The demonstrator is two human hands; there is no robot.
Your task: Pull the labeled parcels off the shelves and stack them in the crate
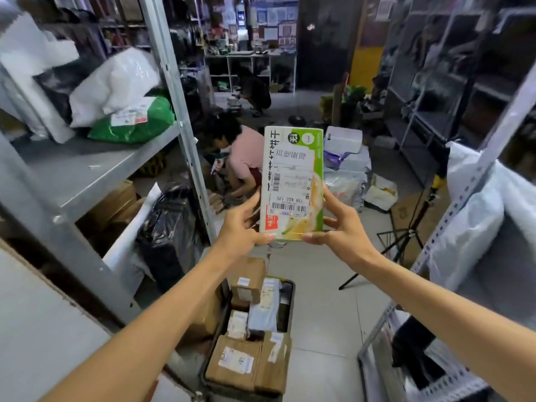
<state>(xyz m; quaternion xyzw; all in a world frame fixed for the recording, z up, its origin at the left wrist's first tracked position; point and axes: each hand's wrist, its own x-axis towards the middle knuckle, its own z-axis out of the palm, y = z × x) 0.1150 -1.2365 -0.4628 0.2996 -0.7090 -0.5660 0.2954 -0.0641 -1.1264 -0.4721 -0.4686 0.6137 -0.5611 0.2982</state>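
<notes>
I have both hands up in front of me: my left hand [242,227] and right hand [342,227] each pinch a lower corner of a green-and-white labeled box [293,181], thumbs on its face and fingers curled behind. It stands upright between them, clear of any shelf. Directly below the hands, on the floor, sits the dark crate [291,285], already packed with brown cartons [235,364] and pale mailers, so I judge the job well along. This box has yet to go down into it. Up and left of the hands, a green bag [136,123] and a white bag [116,82] wait on the metal shelf [87,169]; to the right, more white parcels [470,227] wait too.
</notes>
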